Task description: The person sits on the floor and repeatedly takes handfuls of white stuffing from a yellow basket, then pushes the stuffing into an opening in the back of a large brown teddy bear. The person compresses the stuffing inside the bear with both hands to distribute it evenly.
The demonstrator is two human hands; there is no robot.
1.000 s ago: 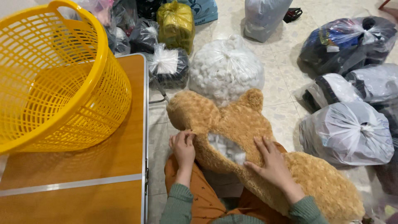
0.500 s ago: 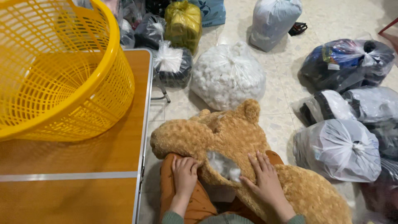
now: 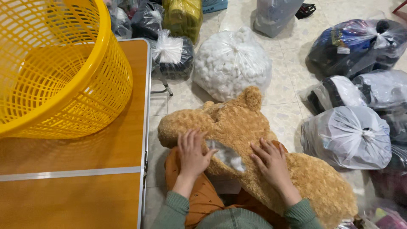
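Stuffed bear (image 3: pixel 254 144) lies across my lap, my hands on it: left hand (image 3: pixel 193 153), right hand (image 3: pixel 271 163). Table (image 3: pixel 85 186) to my left w/ basket (image 3: pixel 55 68) on it. Stuffing bag (image 3: pixel 231 63) on floor ahead; more bags (image 3: pixel 347 135) at right.

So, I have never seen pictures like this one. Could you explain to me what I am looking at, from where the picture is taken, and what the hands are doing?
The picture comes from a camera worn on a person's head, looking down, so you see that person's own two arms in green sleeves. There is no machine here. A large brown plush bear lies across the person's lap. The left hand and the right hand rest flat on it, on either side of an open seam where white stuffing shows. Neither hand grips anything. To the left stands a wooden table with a yellow plastic basket lying tilted on it. On the tiled floor are many tied plastic bags; one clear bag holds white fluffy filling.
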